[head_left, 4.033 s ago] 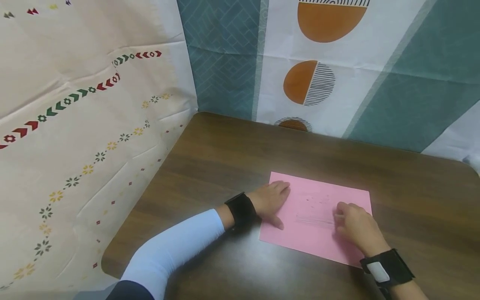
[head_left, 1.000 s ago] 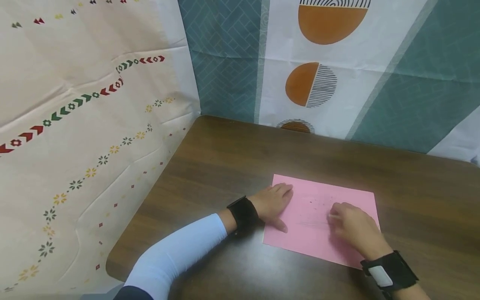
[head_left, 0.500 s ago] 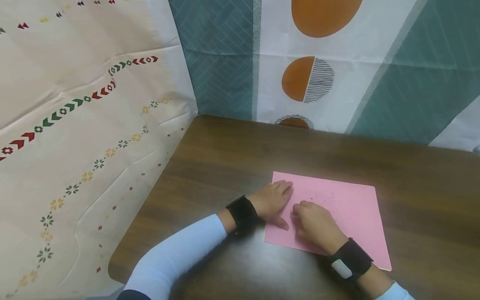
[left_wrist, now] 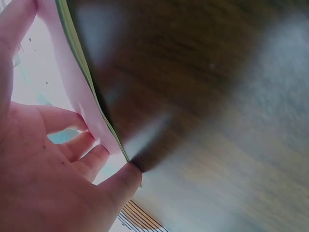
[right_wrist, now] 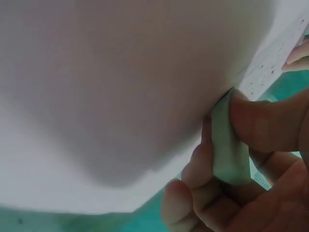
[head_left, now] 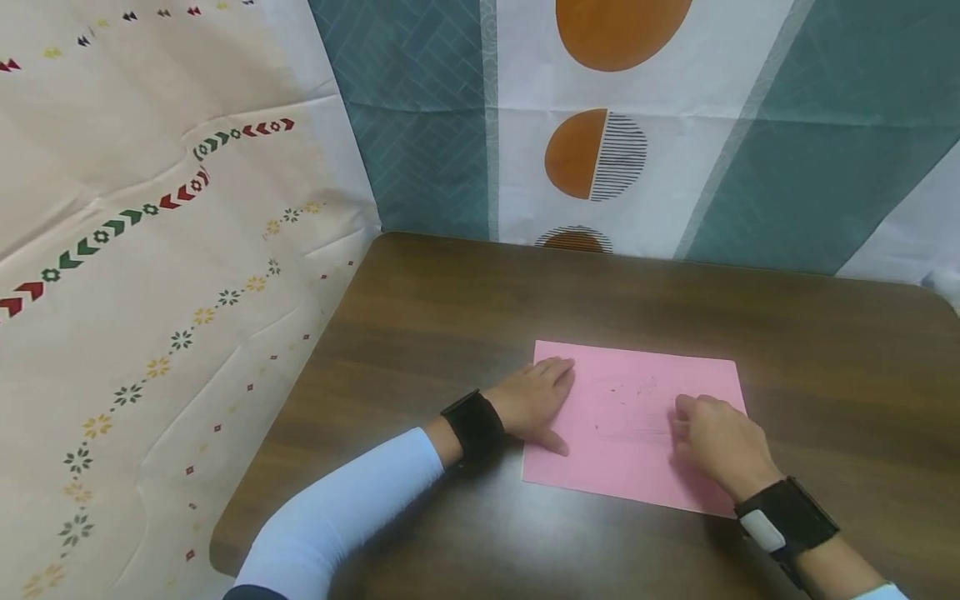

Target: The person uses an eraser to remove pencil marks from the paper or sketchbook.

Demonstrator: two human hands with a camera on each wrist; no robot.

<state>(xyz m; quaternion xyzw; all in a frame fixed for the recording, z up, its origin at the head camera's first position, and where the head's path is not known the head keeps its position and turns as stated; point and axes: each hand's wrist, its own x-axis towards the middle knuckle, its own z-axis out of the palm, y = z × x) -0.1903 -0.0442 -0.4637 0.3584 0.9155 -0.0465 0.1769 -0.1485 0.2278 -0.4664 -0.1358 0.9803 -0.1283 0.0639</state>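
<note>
A pink sheet of paper [head_left: 592, 471] lies on the table, with faint grey lines and small dark crumbs around its middle. My left hand [head_left: 534, 406] rests on its left edge, fingers spread out straight. In the left wrist view the paper's edge [left_wrist: 91, 92] shows thin greenish layers under the pink, beside the thumb. My right hand [head_left: 723, 442] is over the right part of the paper. It pinches a pale, block-shaped eraser [right_wrist: 231, 152] between thumb and curled fingers, one end right at the paper. In the head view the hand hides the eraser.
The brown wooden table [head_left: 450, 308] extends around the paper on all sides. A cream patterned cloth [head_left: 187, 275] hangs along the left, and a teal and white curtain [head_left: 517, 167] stands behind the far edge. Black bands [head_left: 783, 517] circle both wrists.
My right hand swept left toward the left hand half a second ago and is now back at the right. The grey lines look fainter than four seconds ago. The left hand stays put.
</note>
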